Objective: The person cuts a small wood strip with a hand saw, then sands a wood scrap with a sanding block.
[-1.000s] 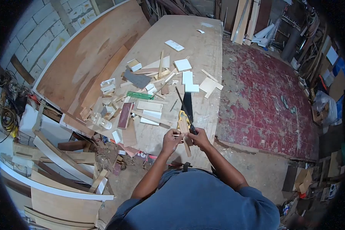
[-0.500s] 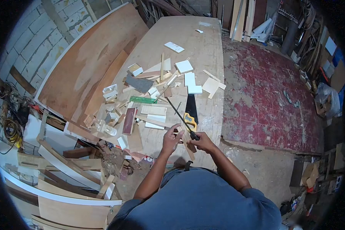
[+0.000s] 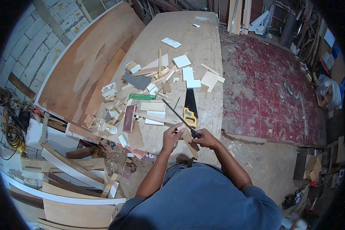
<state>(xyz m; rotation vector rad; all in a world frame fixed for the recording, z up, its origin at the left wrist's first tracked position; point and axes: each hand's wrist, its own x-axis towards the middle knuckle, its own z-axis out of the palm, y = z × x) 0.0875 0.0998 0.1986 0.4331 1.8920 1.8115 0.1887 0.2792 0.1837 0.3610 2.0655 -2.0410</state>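
My left hand (image 3: 170,138) is closed on a short strip of wood (image 3: 189,145), near the front edge of the workbench (image 3: 182,34). In my right hand (image 3: 207,138) is the black handle of a long, thin, dark file (image 3: 176,114). Its shaft slants up and left, crossing over the wood strip. Just beyond my hands lies a handsaw (image 3: 190,100) with a yellow handle, its dark blade pointing away from me. White board offcuts (image 3: 155,117) and a reddish-brown block (image 3: 129,118) lie left of the saw.
Scrap wood, a grey sheet (image 3: 137,80) and a green strip (image 3: 142,96) clutter the bench's left half. A large plywood panel (image 3: 80,65) leans along the left. Curved boards (image 3: 71,166) are stacked at lower left. Red tiled flooring (image 3: 257,92) lies to the right.
The view has shifted slightly, so the bench sits a little higher in it. Both hands keep their grips, and the file's tip is slightly farther left in view.
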